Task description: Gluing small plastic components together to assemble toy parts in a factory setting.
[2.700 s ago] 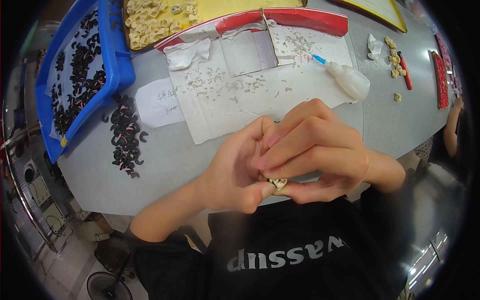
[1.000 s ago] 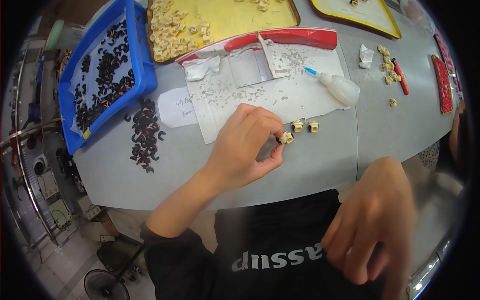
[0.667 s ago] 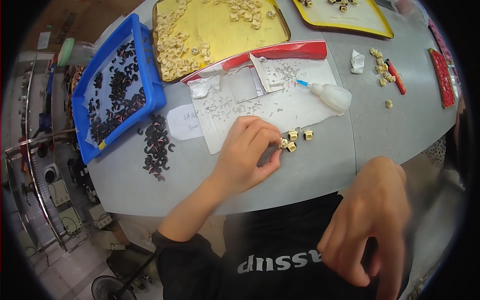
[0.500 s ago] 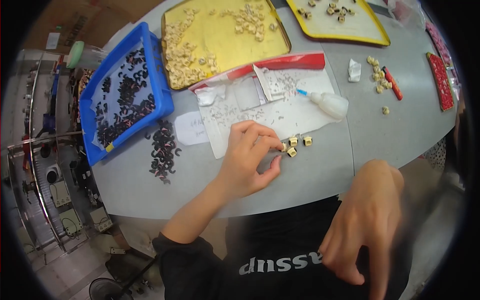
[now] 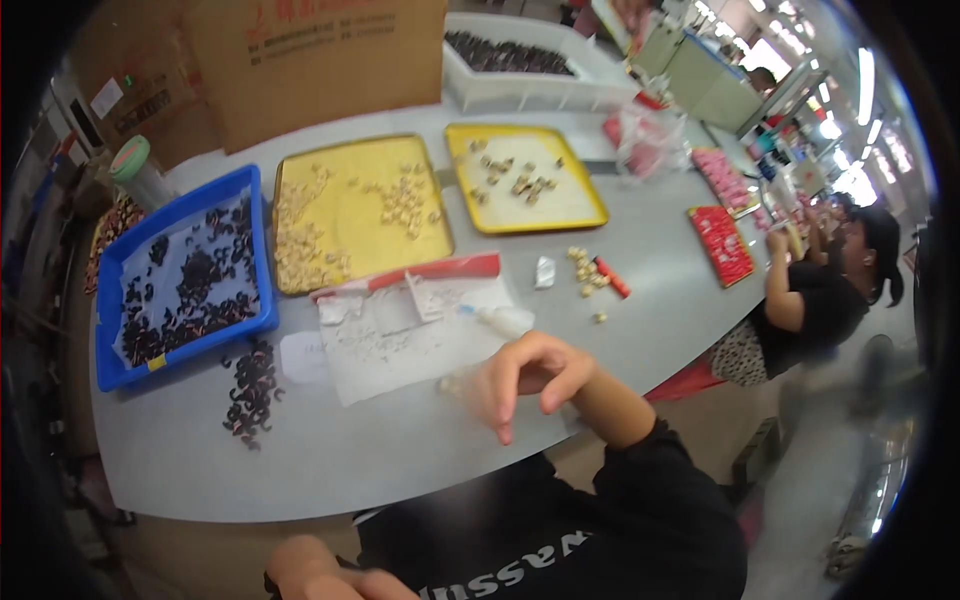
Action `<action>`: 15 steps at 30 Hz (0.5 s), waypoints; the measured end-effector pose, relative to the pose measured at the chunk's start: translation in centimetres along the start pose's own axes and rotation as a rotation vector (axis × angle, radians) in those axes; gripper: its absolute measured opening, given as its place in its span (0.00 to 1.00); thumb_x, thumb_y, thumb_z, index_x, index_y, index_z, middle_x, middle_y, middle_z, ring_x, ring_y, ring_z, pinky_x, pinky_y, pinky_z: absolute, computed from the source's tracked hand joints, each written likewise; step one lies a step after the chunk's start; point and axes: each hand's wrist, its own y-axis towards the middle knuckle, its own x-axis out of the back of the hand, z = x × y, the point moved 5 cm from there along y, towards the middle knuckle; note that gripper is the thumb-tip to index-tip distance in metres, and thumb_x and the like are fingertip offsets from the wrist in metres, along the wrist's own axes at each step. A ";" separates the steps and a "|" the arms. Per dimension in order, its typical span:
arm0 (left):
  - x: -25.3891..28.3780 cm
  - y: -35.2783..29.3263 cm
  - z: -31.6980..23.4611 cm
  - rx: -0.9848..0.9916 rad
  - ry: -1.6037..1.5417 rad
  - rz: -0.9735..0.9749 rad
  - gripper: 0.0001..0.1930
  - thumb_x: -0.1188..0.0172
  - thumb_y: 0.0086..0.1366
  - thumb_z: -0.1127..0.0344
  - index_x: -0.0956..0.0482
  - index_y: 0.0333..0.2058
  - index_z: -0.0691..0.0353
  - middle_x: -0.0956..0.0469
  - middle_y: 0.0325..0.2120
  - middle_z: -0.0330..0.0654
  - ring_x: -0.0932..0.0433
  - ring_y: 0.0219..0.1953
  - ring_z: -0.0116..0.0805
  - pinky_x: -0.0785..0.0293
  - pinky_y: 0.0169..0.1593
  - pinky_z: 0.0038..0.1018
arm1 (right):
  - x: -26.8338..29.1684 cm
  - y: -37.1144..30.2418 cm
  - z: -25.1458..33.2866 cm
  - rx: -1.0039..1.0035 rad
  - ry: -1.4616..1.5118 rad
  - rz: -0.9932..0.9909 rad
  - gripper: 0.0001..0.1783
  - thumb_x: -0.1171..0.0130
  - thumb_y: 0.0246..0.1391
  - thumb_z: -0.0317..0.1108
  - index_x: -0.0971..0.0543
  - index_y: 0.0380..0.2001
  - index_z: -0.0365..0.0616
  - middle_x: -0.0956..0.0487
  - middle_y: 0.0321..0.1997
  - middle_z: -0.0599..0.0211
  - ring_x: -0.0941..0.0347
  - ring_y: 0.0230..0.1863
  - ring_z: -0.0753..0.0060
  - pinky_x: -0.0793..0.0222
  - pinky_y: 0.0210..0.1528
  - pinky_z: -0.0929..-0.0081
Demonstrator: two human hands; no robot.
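My right hand (image 5: 535, 375) hovers over the front of the grey table, fingers curled downward and apart, partly smeared by motion. I see nothing held in it. Just left of its fingers are small cream pieces (image 5: 452, 384), blurred and partly covered. Behind the hand, a translucent squeeze bottle (image 5: 512, 321) with a blue tip lies on a white sheet (image 5: 365, 375) scattered with tiny bits. My left hand (image 5: 325, 572) is low at the bottom edge, against my black shirt, its fingers mostly cut off. Dark curved pieces (image 5: 252, 392) lie piled on the table's left.
A blue tray (image 5: 268, 285) of dark curved pieces stands left. Behind are yellow trays (image 5: 365, 205) (image 5: 604, 215) with cream and dark pieces. A red stick (image 5: 613, 278) lies by cream pieces. A person (image 5: 815, 290) works at right near a red tray (image 5: 722, 250).
The view has swung up and right. My left hand has left the cream pieces and dropped to the bottom edge. My right hand has come up over the table beside them.
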 end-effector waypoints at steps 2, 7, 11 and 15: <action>-1.1 0.1 -2.0 0.121 -0.194 0.107 0.05 0.44 0.55 0.63 0.26 0.32 0.51 0.27 0.32 0.33 0.35 0.40 0.31 0.36 0.43 0.27 | -0.4 0.1 0.1 -0.005 -0.076 -0.046 0.16 0.44 0.49 0.34 0.29 0.39 0.34 0.30 0.34 0.57 0.31 0.37 0.65 0.37 0.41 0.70; -1.9 -1.2 -3.6 -0.068 -0.269 0.589 0.03 0.45 0.57 0.67 0.28 0.31 0.51 0.29 0.31 0.32 0.35 0.38 0.30 0.35 0.39 0.27 | -1.8 -0.5 0.9 0.064 -0.165 -0.175 0.14 0.45 0.51 0.36 0.29 0.36 0.35 0.30 0.32 0.58 0.32 0.36 0.66 0.37 0.40 0.72; -2.5 -3.0 -5.6 -0.103 -0.281 0.391 0.05 0.46 0.58 0.66 0.28 0.34 0.51 0.31 0.34 0.33 0.35 0.40 0.30 0.35 0.41 0.28 | -2.5 -2.5 1.6 0.106 -0.275 -0.435 0.13 0.48 0.47 0.37 0.29 0.30 0.37 0.29 0.24 0.59 0.36 0.28 0.66 0.42 0.33 0.69; -3.7 -4.6 -7.1 -0.197 -0.265 0.392 0.06 0.43 0.56 0.65 0.27 0.34 0.51 0.32 0.36 0.32 0.34 0.40 0.32 0.36 0.41 0.28 | -3.4 -6.2 1.9 0.190 -0.371 -0.590 0.11 0.49 0.47 0.38 0.29 0.30 0.40 0.31 0.24 0.63 0.39 0.27 0.69 0.44 0.32 0.72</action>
